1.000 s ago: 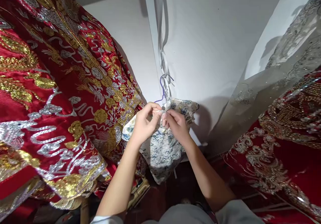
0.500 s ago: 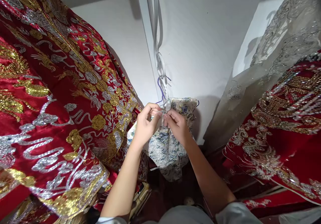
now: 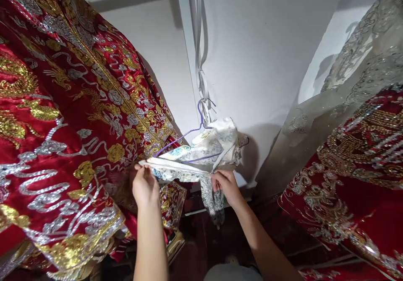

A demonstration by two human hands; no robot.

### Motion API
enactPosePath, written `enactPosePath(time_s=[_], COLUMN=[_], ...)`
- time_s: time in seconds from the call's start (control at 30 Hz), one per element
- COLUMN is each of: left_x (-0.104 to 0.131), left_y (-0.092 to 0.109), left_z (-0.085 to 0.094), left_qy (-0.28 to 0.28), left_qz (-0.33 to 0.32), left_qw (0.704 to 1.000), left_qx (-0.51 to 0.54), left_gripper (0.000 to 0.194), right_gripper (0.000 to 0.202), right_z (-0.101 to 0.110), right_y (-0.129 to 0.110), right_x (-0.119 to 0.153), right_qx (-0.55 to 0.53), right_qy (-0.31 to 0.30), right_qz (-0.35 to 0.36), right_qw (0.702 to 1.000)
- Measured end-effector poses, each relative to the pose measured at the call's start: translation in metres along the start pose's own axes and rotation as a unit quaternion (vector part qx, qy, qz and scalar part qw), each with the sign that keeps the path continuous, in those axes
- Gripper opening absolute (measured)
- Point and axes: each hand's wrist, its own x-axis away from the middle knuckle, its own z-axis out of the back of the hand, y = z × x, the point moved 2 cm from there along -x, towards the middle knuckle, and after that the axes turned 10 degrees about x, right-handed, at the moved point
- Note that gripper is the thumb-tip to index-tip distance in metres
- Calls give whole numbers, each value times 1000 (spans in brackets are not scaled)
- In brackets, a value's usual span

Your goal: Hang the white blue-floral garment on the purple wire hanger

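A white garment with a blue floral pattern hangs on a purple wire hanger, its front spread apart so the pale inside shows. My left hand is closed on the garment's edge at the left, near the hanger's left end. My right hand pinches the same garment lower down, right of its middle. Between the hands a pale edge is stretched nearly straight. Below my right hand a patterned part of the cloth dangles. The hanger's hook hangs from a white looped strap.
A red robe with gold and silver embroidery hangs close on the left. At the right are a red beaded garment and a sheer white lace one. Behind stands a white wall.
My hands were together at the garment's front top and are now apart, the left moved left and down, the right slightly lower. The garment has opened, exposing its inside and more of the hanger.
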Motion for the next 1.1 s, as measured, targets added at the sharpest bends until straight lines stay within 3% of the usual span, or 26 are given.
enactPosePath(time_s=[0.07,0.13,0.23,0.3,0.4,0.47,0.57,0.63,0.73,0.9,1.0,1.1], left_x=[16,39,75,96,121,137,164,183,204,204,195,188], left_y=[-23,-46,-73,-80,-79,-74,-70,-73,-80,-72,-64,-61], left_z=[22,34,37,30,7,-12,-31,-37,-42,-41,-25,5], left_qy=[69,87,86,76,-3,-78,-156,-202,-284,-347,-439,-551], left_qz=[55,90,149,185,232,242,234,231,210,102,163,285], left_qw=[996,992,985,980,973,967,959,949,921,882,825,711], left_qx=[15,6,-5,-3,3,-5,-37,-74,-164,-303,-316,-329], left_gripper=[23,24,24,23,28,33,37,36,30,14,31,32], right_gripper=[34,32,33,34,33,33,30,22,33,7,5,9], right_z=[6,18,42,59,82,94,103,98,79,48,46,57], right_y=[8,17,35,48,66,71,61,44,21,18,20,2], right_x=[7,14,23,29,36,38,37,38,44,55,58,56], right_qx=[-5,-8,31,79,199,265,275,248,182,115,111,157], right_qy=[-7,-6,-11,-47,-154,-178,-152,-176,-234,-203,-227,-205], right_qz=[-23,-59,-108,-146,-221,-235,-151,-67,7,-19,-46,-28], right_qw=[1000,998,994,985,942,918,937,950,955,972,966,966])
